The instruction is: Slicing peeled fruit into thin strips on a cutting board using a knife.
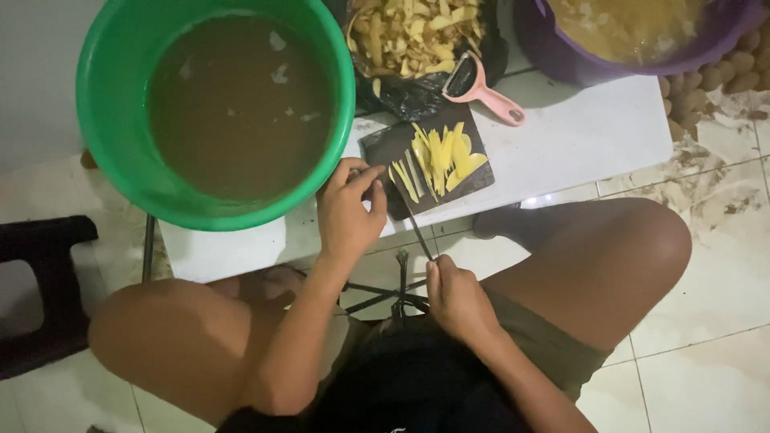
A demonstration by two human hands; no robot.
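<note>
Lying beyond right grip (457, 298): yellow strips (439, 159)

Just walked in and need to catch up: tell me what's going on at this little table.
A seated person is cutting yellow potato strips on a small dark cutting board set on a low white table. The right hand holds a knife; the left hand rests at the board's edge. Nearby stand a green basin of murky water, a bag of peels and a pink peeler.
</note>
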